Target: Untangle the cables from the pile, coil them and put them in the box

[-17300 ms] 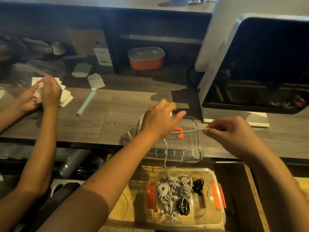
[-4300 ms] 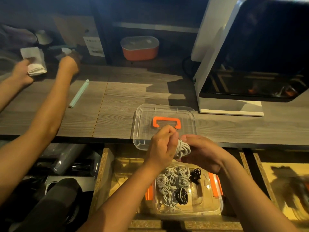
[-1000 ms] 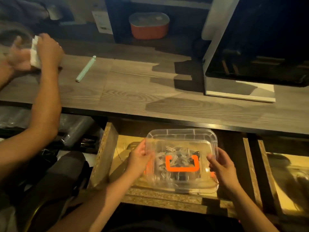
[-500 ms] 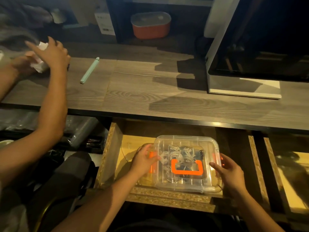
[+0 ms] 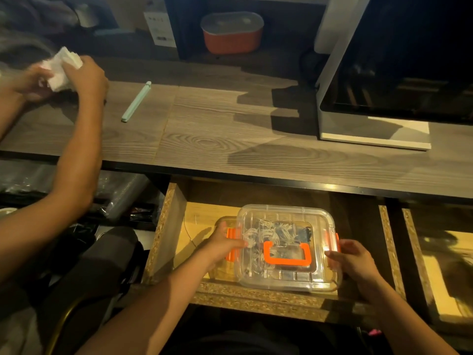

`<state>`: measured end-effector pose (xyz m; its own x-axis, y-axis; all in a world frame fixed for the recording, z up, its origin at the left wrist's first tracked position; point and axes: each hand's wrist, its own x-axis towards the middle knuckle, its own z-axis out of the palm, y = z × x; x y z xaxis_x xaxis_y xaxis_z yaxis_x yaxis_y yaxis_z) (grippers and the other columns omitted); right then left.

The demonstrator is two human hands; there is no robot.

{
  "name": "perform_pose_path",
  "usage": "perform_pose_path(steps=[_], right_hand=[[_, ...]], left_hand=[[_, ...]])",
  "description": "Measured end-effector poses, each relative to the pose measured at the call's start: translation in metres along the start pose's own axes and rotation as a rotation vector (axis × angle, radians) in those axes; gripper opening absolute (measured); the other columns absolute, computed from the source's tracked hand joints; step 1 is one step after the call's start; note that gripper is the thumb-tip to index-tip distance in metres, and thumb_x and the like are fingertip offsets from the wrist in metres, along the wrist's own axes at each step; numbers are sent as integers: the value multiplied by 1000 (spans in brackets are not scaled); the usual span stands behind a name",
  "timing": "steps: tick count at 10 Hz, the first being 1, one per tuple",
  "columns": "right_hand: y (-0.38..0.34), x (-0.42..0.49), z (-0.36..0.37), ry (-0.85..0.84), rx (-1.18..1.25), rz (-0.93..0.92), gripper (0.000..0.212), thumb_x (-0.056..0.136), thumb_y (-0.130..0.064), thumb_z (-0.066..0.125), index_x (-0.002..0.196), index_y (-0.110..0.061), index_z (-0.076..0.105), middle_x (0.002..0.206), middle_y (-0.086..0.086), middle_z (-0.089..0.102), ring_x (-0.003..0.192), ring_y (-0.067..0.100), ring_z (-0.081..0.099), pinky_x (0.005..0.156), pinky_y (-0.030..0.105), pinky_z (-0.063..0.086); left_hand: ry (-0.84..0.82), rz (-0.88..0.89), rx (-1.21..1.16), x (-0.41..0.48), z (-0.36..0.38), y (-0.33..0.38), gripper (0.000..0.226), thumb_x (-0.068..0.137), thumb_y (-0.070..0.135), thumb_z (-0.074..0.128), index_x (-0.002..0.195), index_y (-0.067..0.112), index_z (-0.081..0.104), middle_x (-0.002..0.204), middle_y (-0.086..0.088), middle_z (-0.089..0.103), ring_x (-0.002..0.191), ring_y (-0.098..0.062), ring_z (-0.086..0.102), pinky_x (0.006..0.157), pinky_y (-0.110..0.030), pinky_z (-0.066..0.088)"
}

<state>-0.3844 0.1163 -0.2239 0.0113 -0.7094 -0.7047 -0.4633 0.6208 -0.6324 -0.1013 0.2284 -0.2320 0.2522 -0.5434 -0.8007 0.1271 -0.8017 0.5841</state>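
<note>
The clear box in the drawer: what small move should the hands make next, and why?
Probably snap both orange latches down. The lid already sits over the coiled cables, and the left hand and right hand hold the box at its latches; I cannot tell if they're locked.

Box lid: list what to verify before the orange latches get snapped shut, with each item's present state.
1. Lid covers the box squarely: ok.
2. Cables lie inside, seen through the lid: ok.
3. Left hand grips the left latch: ok.
4. Right hand is at the right latch: ok; its grip, cannot tell.
5. No cable pinched under the rim: cannot tell.
6. Box rests in the open drawer: ok.
</note>
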Motion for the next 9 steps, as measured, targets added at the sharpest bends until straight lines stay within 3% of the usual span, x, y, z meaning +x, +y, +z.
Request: perform_pose_path(steps=[1,2,4,5,7,8,9], right_hand=[[-4,6,3,31,-9,60,65,74,-1,76,130,-7,43,111,11,57,94,31,62,70,40,54],[-5,9,3,15,-24,118,70,72,-5,79,134,-4,45,116,17,61,94,32,64,73,41,56],[-9,1,23,204,-226,-4,45,79,-17,75,121,-9,60,104,9,67,87,22,65,78,41,56],[-10,-1,29,170,-300,-48,35,86,-20,68,118,-8,61,98,8,66,76,18,62,63,30,51],[-15,-7,35,248,-439,-127,33,86,-21,69,116,-8,64,98,10,66,67,12,59,56,26,48],[-18,-6,33,200,-602,-173,24,86,-22,68,105,-6,66,85,4,65,69,15,63,66,33,56],[-37,-9,29,99,-868,-204,35,88,-35,63,114,-10,61,101,6,64,90,21,64,82,37,54]], left_hand=[[45,61,56,-4,-1,1,96,65,18,84,143,27,28,126,-4,58,106,-20,60,85,-39,54],[159,159,73,-9,4,5,86,71,6,80,143,19,35,122,-7,59,93,-14,57,74,-28,53],[320,224,46,-13,11,9,72,75,5,77,138,14,44,128,-9,58,111,-21,57,87,-33,49],[375,244,41,-11,8,9,66,76,7,76,135,16,48,129,-6,59,115,-21,57,90,-32,47],[391,296,58,-10,6,8,52,76,9,77,124,16,57,120,-3,63,100,-12,58,80,-23,45],[422,289,112,-8,5,4,37,75,11,78,107,19,61,112,-1,65,101,-15,61,77,-22,46],[378,288,286,-12,4,15,37,79,16,74,111,22,56,113,2,62,100,-14,59,75,-22,45]])
